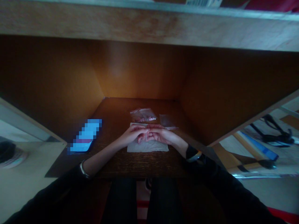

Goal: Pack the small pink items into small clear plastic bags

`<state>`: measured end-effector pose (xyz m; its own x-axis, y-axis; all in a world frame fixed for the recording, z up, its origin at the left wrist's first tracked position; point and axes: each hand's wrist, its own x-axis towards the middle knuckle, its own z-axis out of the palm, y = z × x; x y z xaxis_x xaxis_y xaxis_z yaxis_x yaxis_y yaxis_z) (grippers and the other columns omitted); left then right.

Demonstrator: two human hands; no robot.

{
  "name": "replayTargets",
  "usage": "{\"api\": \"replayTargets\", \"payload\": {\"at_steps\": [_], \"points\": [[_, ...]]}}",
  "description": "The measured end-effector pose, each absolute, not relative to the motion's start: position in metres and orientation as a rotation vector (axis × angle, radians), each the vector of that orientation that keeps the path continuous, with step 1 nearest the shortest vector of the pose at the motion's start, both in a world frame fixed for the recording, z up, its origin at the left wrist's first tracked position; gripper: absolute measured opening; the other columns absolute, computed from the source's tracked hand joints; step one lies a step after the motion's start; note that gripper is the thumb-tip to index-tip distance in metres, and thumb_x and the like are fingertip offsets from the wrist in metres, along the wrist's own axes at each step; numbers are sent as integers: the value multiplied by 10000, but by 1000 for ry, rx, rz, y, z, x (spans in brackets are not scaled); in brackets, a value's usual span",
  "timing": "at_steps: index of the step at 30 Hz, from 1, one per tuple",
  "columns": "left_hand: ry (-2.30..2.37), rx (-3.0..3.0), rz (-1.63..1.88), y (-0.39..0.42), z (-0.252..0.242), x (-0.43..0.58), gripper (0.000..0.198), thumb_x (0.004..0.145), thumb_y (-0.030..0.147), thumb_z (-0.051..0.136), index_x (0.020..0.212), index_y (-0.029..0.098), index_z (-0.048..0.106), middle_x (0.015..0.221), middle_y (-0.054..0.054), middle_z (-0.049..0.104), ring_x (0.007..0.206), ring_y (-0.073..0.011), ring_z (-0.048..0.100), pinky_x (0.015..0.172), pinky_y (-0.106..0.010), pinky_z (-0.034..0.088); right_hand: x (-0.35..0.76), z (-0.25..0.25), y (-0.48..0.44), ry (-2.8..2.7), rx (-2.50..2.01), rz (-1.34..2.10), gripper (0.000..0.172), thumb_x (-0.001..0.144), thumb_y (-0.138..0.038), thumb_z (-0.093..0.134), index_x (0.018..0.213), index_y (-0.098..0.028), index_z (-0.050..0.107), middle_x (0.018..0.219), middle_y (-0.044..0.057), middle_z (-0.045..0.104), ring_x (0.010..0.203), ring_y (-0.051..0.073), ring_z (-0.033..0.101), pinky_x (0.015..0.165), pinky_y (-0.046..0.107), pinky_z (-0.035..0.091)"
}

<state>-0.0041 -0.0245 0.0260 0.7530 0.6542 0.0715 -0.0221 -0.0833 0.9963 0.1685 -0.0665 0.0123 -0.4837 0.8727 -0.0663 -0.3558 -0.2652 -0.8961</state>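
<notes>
My left hand (132,135) and my right hand (158,135) meet above a white paper napkin (147,146) lying on the dark wooden desk (112,163). Their fingers touch or overlap at the middle, and anything small between them is too dim to make out. Just beyond the fingertips lies a clear plastic bag with pinkish contents (143,115). A second, flatter clear bag (167,121) lies to its right, near my right hand.
A phone with a pixelated screen (85,136) lies at the desk's left. Brown side walls and a wooden shelf (149,28) enclose the desk. Beyond the right wall, a black strap (272,135) and a blue strip (259,146) lie lower down.
</notes>
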Motion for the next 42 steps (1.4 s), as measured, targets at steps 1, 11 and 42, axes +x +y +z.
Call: {"api": "replayTargets", "payload": {"at_steps": [1, 11, 42], "points": [[526, 1574, 601, -25, 26, -4, 294, 776, 324, 582, 529, 168, 552, 443, 38, 523, 385, -62, 450, 414, -183, 374, 168, 13, -67, -1127, -735, 1858, 167, 817, -313, 654, 881, -159, 643, 824, 70, 731, 792, 185, 695, 822, 320, 533], [573, 1549, 667, -24, 23, -2, 357, 796, 291, 499, 460, 190, 433, 391, 53, 414, 372, -61, 408, 434, -201, 370, 167, 8, -63, -1111, -623, 1822, 165, 821, -301, 652, 854, -140, 664, 799, 67, 734, 779, 151, 705, 786, 271, 558], [459, 2349, 1796, -38, 24, -9, 350, 806, 90, 605, 542, 177, 392, 519, 69, 449, 479, -59, 464, 501, -195, 411, 170, 9, -62, -1051, -667, 1807, 257, 817, -354, 689, 909, -116, 662, 907, 82, 700, 825, 156, 702, 725, 265, 585]]}}
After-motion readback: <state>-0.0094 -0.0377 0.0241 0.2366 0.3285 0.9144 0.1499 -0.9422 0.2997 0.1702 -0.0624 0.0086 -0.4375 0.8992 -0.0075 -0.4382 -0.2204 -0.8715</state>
